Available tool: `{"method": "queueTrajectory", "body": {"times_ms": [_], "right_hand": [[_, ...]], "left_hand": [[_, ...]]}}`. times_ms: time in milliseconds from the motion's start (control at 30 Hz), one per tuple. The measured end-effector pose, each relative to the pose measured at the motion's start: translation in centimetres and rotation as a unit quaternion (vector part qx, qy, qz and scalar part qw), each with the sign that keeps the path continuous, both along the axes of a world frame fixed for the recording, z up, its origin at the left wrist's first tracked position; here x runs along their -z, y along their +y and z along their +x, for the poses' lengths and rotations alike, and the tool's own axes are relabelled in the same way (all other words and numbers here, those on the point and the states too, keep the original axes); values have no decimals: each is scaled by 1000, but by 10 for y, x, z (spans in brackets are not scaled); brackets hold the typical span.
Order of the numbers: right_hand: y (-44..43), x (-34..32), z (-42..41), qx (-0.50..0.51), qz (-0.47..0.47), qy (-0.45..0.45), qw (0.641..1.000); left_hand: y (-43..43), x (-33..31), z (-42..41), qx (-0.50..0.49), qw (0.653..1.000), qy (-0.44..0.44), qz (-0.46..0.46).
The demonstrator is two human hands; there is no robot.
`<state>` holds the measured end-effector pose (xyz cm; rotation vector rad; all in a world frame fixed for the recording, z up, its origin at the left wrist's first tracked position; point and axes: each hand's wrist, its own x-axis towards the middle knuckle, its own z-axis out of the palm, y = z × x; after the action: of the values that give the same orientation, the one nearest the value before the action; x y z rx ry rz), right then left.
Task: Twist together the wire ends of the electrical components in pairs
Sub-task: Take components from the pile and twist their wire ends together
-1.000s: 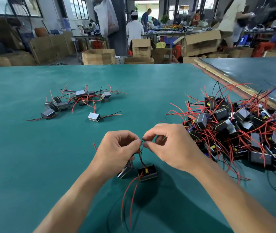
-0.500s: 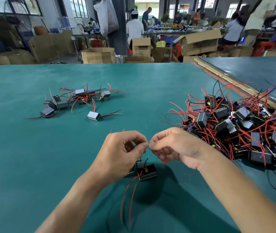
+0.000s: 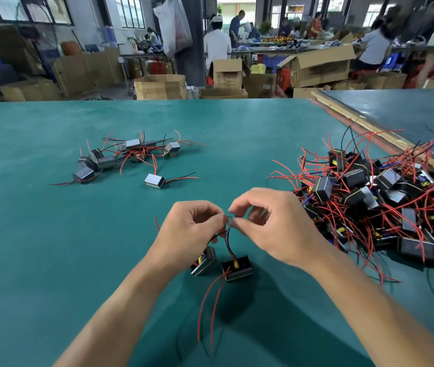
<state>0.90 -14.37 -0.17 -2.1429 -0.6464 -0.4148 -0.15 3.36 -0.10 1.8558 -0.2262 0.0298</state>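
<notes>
Two small black box-shaped components hang just above the green table under my hands: one (image 3: 204, 262) below my left hand, the other (image 3: 237, 268) a little to its right. Thin black and red wires (image 3: 227, 241) rise from them to my fingertips. My left hand (image 3: 189, 234) pinches the wire ends between thumb and forefinger. My right hand (image 3: 271, 229) pinches the same ends from the right, fingertip to fingertip with the left. Two long red wires (image 3: 210, 308) trail from the right component towards me.
A big tangled heap of components with red wires (image 3: 380, 205) lies at the right. A smaller cluster of joined components (image 3: 128, 157) sits at the far left, with a single one (image 3: 154, 180) beside it. The green table (image 3: 38, 247) meets a second table (image 3: 409, 112) at the right.
My right hand has turned and opened its outer fingers while still pinching the wire ends. Both components have swung slightly, and the left one shows more from under my left hand.
</notes>
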Motion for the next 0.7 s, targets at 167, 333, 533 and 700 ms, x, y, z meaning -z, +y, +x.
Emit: {"method": "queueTrajectory", "body": {"times_ms": [167,333,533,700], "right_hand": [[0,-3,-3,7,-4,41,999],[-4,-9,1,5,115,274,955],[-2,-6,2,12,141,265,954],[-4,-4,3,32,51,84,995]], "left_hand": [[-1,1,-3,13,1000,-9,14],[-5,0,-8,26,996,-76,41],[-6,3,-5,-6,998,-53,33],[-4,3,-1,-23,999,-26,-1]]}}
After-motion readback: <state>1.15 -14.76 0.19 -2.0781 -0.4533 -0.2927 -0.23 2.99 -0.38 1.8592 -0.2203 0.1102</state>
